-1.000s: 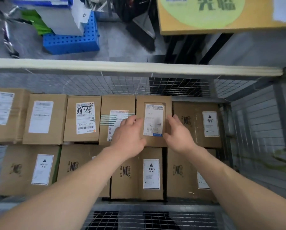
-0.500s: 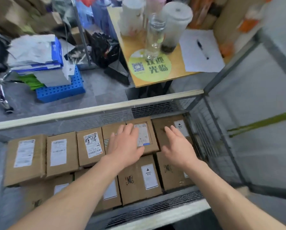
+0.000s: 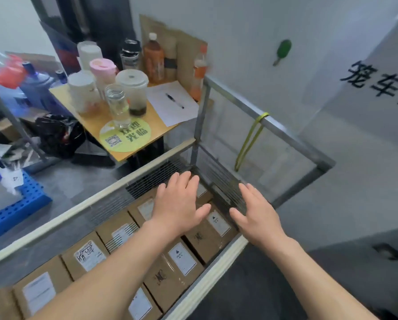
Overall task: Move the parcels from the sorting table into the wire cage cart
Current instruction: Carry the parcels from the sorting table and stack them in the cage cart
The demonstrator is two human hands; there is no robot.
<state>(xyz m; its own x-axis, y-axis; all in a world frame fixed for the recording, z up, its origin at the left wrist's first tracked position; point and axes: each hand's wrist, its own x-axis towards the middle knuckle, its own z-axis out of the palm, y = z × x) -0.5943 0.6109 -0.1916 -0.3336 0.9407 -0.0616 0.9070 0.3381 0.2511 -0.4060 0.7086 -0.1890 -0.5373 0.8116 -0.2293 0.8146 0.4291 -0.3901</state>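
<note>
L hand (image 3: 177,204) hides most of a far-row parcel (image 3: 145,207); only its label corner shows, just left of the wrist. Can't tell if the palm touches cardboard or hovers. R hand (image 3: 255,213) blocks part of the corner mesh behind it. Forearms cut across several boxes, and the nearest row is cropped at frame bottom. Label print is mostly too blurred to read.

Both hands are flat, palms down, fingers straight & spread, nothing held. In the gap between the thumbs sits a triangle-label parcel (image 3: 217,224).

The wire cage cart (image 3: 78,210) holds brown cardboard parcels packed side by side in two rows, labels up. A yellow-green strap (image 3: 249,142) hangs from the rail beyond the R hand. Beyond the L hand stands a small wooden table (image 3: 89,118) w/ cups, bottles, a paper sheet + pen.
</note>
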